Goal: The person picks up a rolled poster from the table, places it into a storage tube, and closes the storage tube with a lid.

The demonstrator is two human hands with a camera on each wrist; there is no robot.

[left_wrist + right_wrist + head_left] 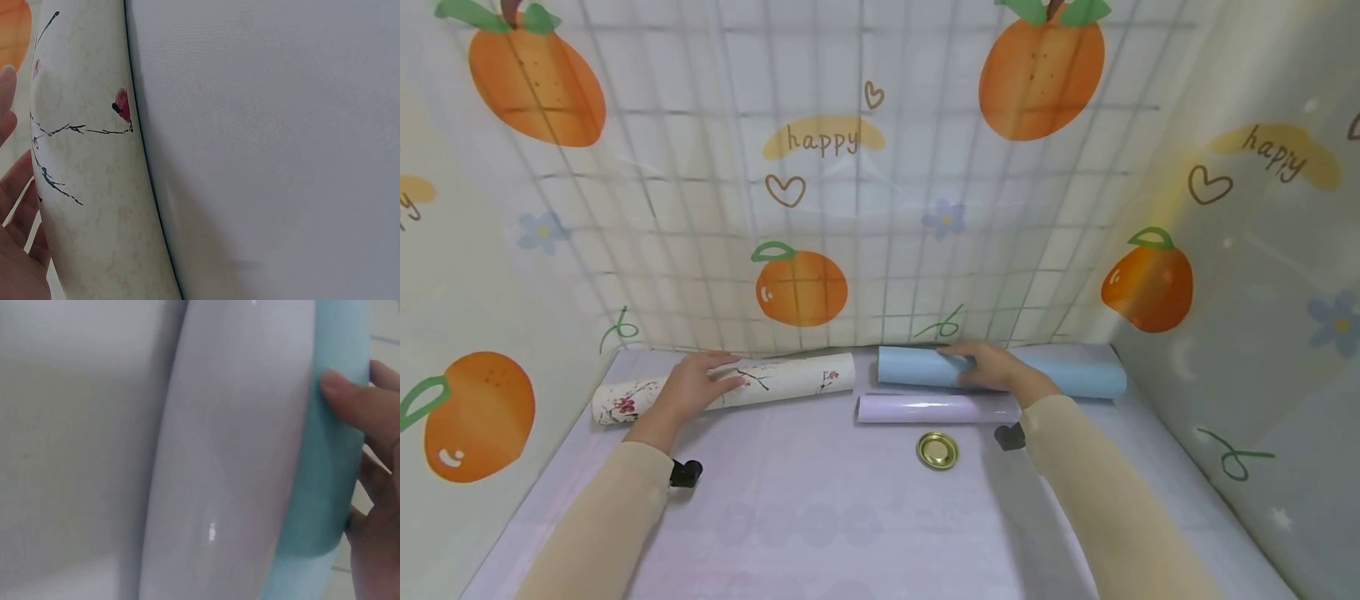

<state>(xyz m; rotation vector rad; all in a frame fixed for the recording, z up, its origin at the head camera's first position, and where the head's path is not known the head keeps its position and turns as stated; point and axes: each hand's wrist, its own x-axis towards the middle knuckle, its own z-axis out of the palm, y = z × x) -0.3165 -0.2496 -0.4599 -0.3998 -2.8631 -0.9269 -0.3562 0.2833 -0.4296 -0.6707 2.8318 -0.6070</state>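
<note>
A white roll printed with dark branches and red blossoms (797,377) lies along the back left of the table. My left hand (688,387) rests at it, fingers loosely spread; in the left wrist view fingers (22,206) show along its far edge. A light blue roll (1078,372) lies at the back right. My right hand (996,367) grips it from above, thumb on the near face and fingers round the far side, partly hidden. Just in front of the blue roll lies a shorter, glossy pale lilac roll (936,408).
A small round gold-coloured dish or lid (937,451) sits on the pale table cover (820,508) in front of the lilac roll. Sheets printed with oranges hang at the back (895,267) and both sides, close behind the rolls.
</note>
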